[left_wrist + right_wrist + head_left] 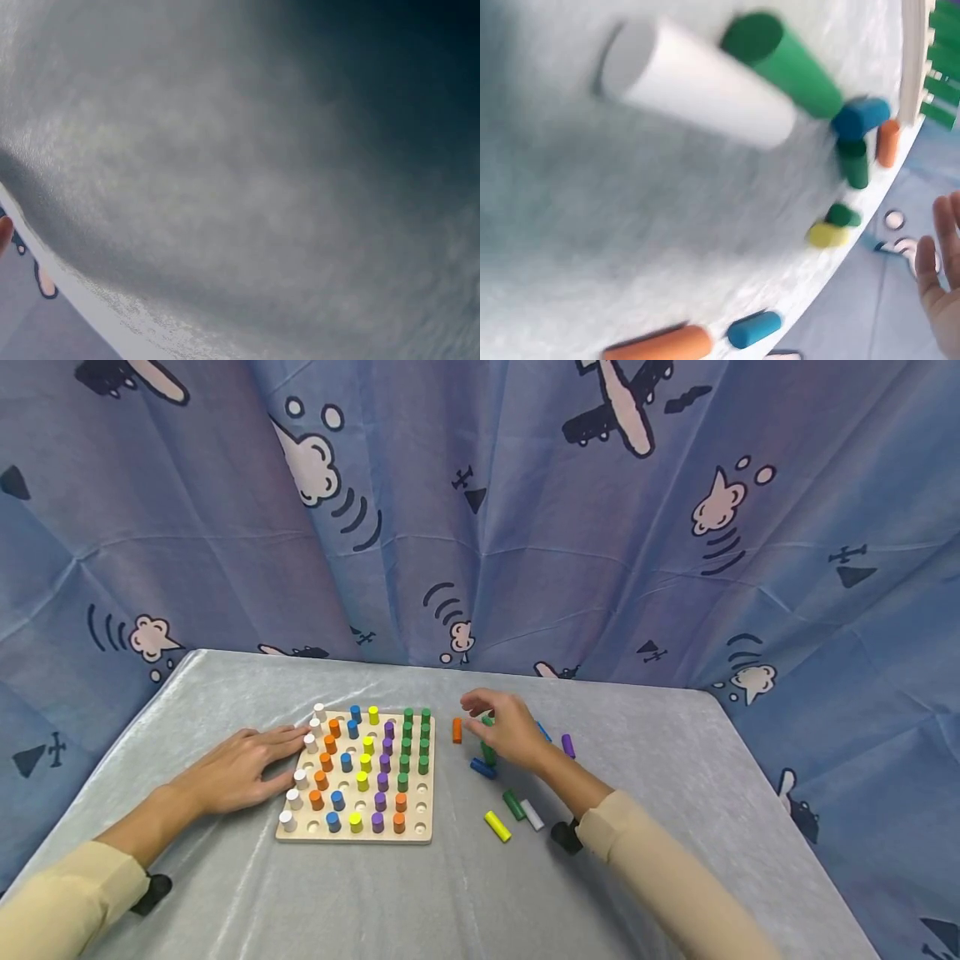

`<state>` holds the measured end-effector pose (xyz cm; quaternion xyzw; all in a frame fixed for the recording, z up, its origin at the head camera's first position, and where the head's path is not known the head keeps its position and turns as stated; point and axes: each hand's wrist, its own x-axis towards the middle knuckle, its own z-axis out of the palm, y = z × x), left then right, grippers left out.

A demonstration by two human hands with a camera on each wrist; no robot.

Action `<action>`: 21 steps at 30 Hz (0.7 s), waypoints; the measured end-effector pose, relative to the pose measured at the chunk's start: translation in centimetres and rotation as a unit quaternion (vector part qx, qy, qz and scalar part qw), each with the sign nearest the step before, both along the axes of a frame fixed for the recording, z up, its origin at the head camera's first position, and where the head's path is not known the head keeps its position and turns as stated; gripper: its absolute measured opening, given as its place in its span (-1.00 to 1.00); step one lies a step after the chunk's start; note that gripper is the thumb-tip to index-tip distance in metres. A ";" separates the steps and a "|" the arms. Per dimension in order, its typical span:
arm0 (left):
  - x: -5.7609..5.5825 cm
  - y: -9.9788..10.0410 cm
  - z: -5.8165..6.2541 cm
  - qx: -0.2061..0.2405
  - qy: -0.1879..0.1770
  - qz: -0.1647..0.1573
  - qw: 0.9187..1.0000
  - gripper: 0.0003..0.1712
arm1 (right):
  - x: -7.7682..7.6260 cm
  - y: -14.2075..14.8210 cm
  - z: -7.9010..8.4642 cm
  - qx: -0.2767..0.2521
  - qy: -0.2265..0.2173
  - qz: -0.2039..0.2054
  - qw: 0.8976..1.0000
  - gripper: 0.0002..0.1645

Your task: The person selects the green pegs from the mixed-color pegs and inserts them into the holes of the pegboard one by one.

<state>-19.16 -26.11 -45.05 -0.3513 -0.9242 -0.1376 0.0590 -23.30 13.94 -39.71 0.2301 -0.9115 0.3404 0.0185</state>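
Observation:
A wooden pegboard stands left of the middle in the head view, filled with columns of white, orange, blue, yellow, purple and green pegs. My left hand rests beside its left edge, fingertips near the white pegs. Over the loose pegs to the right hovers my right hand, fingers bent a little and nothing visible between them. Closest to its fingertips is an orange peg; a green peg lies partly under it. In the right wrist view, the right hand appears empty, its fingers apart.
Loose pegs lie about: blue, green, white, yellow and purple. Grey cloth covers the table, with a patterned blue curtain behind. The left wrist view shows mostly blurred cloth.

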 end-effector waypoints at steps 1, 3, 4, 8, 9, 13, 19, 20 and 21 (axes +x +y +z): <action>0.0 0.0 0.0 0.000 0.000 0.000 1.000 -0.36 | -0.3 0.3 -0.1 0.009 -0.005 -0.014 1.000 -0.67; 0.0 0.0 0.0 -0.001 -0.001 0.001 1.000 -0.36 | -0.7 0.7 -0.2 0.026 -0.023 -0.040 0.999 -0.66; 0.0 0.0 0.0 -0.001 -0.001 0.001 1.000 -0.35 | -0.9 0.9 -0.3 0.037 -0.030 -0.054 0.997 -0.65; -0.1 0.0 -0.1 -0.001 -0.001 0.000 1.000 -0.35 | -1.5 1.4 -0.9 0.084 -0.057 -0.094 0.990 -0.63; -0.1 0.0 -0.1 -0.001 0.000 -0.001 1.000 -0.35 | -1.6 1.5 -1.1 0.096 -0.058 -0.101 0.988 -0.62; -0.2 -0.1 -0.2 -0.001 0.003 -0.002 1.000 -0.36 | -2.0 1.6 -1.6 0.127 -0.056 -0.119 0.983 -0.61; -0.2 -0.1 -0.2 0.000 0.004 -0.003 1.000 -0.36 | -2.4 1.3 -2.0 0.152 -0.067 -0.127 0.978 -0.62; -0.2 -0.1 -0.1 0.000 0.003 -0.002 1.000 -0.35 | -2.5 1.3 -2.0 0.156 -0.070 -0.129 0.977 -0.63; -0.2 -0.1 -0.1 -0.001 0.002 -0.002 1.000 -0.35 | -2.6 1.2 -2.0 0.160 -0.071 -0.129 0.976 -0.63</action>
